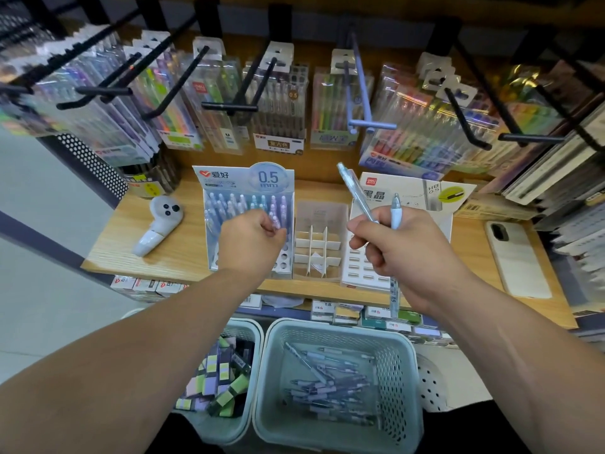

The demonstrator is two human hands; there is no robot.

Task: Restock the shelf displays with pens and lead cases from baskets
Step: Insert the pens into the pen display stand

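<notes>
A pen display stand (242, 198) marked 0.5 mm stands on the wooden shelf (183, 237) with several pastel pens upright in its holes. My left hand (252, 240) is over the stand and pinches the top of one pen there (275, 221). My right hand (402, 253) grips two light blue pens (357, 194), one slanting up to the left, one upright. A pale basket (337, 381) below holds several loose pens. To its left, another basket (222, 381) holds small lead cases. A white lead-case display (402, 204) with slots stands behind my right hand.
A clear divided organiser (319, 244) sits between the two displays. A white controller (160, 224) lies at the shelf's left and a phone (517, 257) at its right. Packs of pens hang on black hooks (229, 106) above. Boxed stock fills the lower shelf.
</notes>
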